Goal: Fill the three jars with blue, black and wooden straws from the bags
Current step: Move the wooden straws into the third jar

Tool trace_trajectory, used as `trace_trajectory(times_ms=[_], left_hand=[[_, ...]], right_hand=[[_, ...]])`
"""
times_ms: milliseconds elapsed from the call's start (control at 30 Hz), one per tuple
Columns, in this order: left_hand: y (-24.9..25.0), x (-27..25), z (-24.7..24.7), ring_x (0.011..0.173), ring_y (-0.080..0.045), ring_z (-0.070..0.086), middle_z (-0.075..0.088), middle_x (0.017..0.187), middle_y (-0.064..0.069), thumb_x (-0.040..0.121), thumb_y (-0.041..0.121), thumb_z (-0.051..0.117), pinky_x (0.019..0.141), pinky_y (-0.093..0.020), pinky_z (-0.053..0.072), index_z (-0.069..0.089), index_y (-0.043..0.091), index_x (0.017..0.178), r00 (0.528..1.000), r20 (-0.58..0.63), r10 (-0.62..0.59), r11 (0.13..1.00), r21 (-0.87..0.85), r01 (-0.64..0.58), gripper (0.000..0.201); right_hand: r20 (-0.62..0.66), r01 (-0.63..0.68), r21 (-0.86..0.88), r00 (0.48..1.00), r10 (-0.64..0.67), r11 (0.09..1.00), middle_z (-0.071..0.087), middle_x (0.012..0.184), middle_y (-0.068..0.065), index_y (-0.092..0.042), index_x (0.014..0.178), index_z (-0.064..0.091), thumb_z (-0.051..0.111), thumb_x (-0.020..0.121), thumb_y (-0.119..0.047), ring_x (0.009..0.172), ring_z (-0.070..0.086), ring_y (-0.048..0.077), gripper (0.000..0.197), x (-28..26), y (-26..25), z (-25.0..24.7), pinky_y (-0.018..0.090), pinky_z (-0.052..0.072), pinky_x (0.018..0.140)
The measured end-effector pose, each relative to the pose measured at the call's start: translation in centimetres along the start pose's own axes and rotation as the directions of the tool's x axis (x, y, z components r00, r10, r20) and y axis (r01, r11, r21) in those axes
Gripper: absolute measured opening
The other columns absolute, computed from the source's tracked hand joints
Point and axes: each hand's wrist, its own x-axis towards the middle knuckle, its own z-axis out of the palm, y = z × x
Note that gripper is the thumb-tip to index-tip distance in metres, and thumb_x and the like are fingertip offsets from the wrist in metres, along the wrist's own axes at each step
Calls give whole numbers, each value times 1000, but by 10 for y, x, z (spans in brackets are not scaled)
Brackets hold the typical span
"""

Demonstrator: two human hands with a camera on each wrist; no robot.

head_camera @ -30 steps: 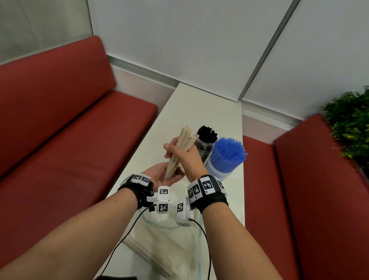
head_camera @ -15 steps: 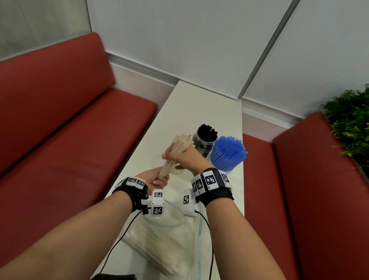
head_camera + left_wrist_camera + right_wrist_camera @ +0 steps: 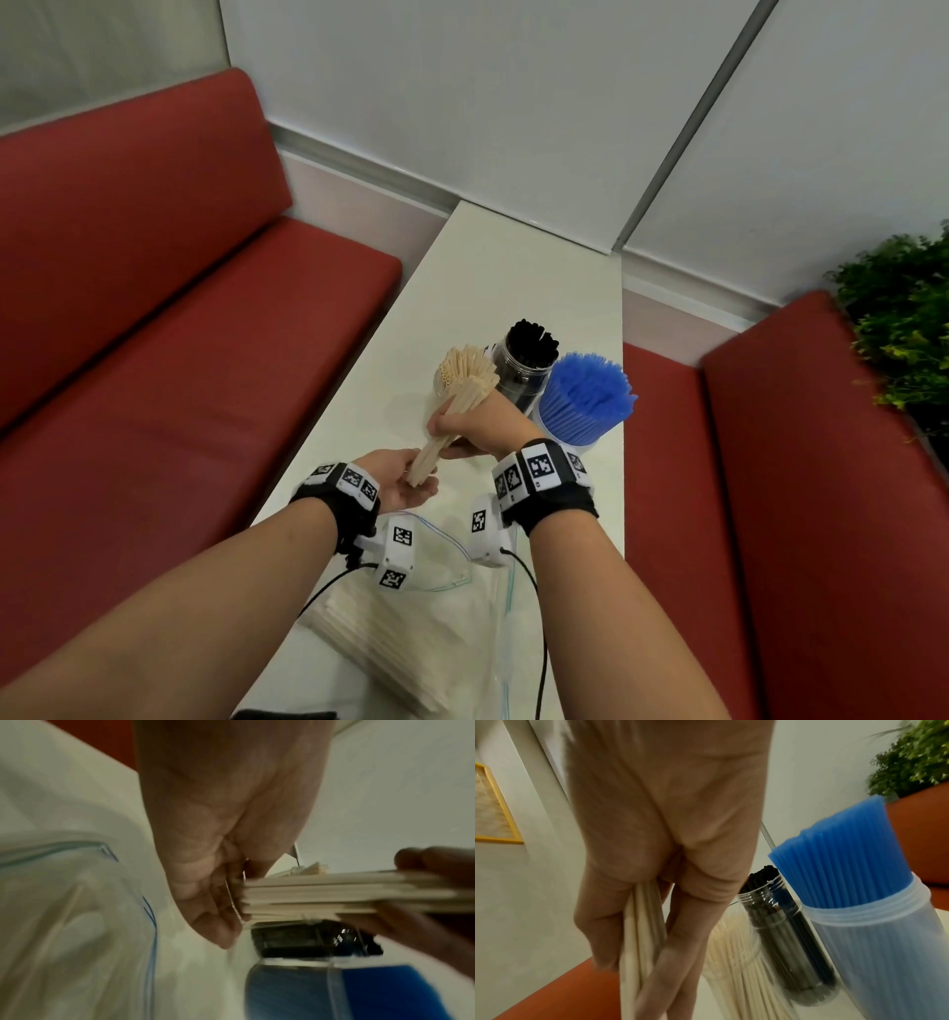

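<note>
wooden straws sit in a bunch in the middle of the frame. your right hand has its fingers curled tight around the bunch. your left hand is flat and open, and its palm touches the lower ends. the bunch is long and tilts up, away from you. its top ends point at the jar that already has wooden straws in it. that jar is just past your right hand, so i think this hand is the one to tip them in.
</note>
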Motion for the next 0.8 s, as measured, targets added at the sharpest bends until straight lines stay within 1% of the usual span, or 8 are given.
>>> trace_trajectory(times_ms=[100, 200, 267, 367, 433, 500, 567, 800], left_hand=[[-5, 5, -2, 69, -28, 61, 65, 82, -15, 103, 27, 45, 66, -33, 54, 63, -1, 89, 999, -34, 40, 949, 313, -27, 36], [-9, 8, -4, 68, -23, 60, 66, 88, -13, 98, 20, 54, 69, -31, 50, 63, 1, 95, 999, -24, 26, 793, 609, -6, 22], [-13, 9, -7, 72, -22, 61, 68, 95, -13, 93, 14, 60, 71, -30, 51, 66, 1, 102, 999, 25, 21, 628, 778, -32, 17], [-21, 11, -14, 83, -18, 59, 69, 107, -10, 91, 12, 61, 71, -26, 49, 70, 5, 113, 993, 108, 37, 267, 957, -114, 25], [-29, 13, -18, 94, -18, 61, 68, 118, -7, 89, 13, 63, 76, -23, 47, 70, 9, 117, 991, 127, 37, 75, 989, -129, 29], [-37, 17, -22, 111, -21, 61, 65, 125, -5, 88, 14, 65, 89, -24, 47, 69, 11, 120, 990, 137, 9, -47, 989, -137, 32], [-42, 21, -27, 116, -23, 59, 63, 128, -5, 86, 15, 68, 96, -28, 47, 67, 11, 122, 988, 151, -23, -115, 982, -152, 36], [-46, 27, -23, 117, -26, 58, 59, 131, -5, 84, 19, 71, 97, -32, 48, 66, 14, 120, 976, 190, -107, -326, 920, -215, 36]], right_hand=[[-59, -34, -6, 998, 34, 999, 75, 104, 22, 0, 95, 71, 77, 85, -1, 93, 77, 34, 11, 10, -11, -22, 44, 64, 82], [-180, -61, 10, 982, 62, 998, 74, 106, 20, -1, 98, 70, 77, 87, -3, 93, 76, 33, 14, 19, -25, -45, 41, 65, 75], [-260, -69, 22, 963, 72, 997, 73, 108, 21, 2, 104, 70, 77, 87, -2, 94, 76, 34, 19, 27, -32, -58, 44, 65, 77], [-330, -50, 65, 942, 68, 997, 72, 110, 24, 8, 108, 69, 78, 86, -1, 95, 75, 36, 26, 38, -39, -71, 47, 64, 83], [-373, -27, 111, 925, 67, 993, 72, 105, 24, 11, 108, 69, 78, 85, -2, 86, 74, 33, 28, 43, -41, -74, 49, 63, 86], [-400, -1, 145, 914, 60, 989, 71, 97, 19, 10, 106, 71, 79, 83, -2, 80, 73, 28, 27, 47, -42, -75, 47, 64, 84], [-406, 11, 159, 912, 56, 987, 72, 98, 18, 8, 104, 71, 79, 83, -3, 82, 76, 30, 25, 50, -42, -74, 44, 64, 81], [-461, 25, 152, 886, 49, 988, 74, 103, 23, 10, 107, 70, 75, 86, -6, 87, 77, 34, 26, 62, -48, -75, 47, 64, 81]])
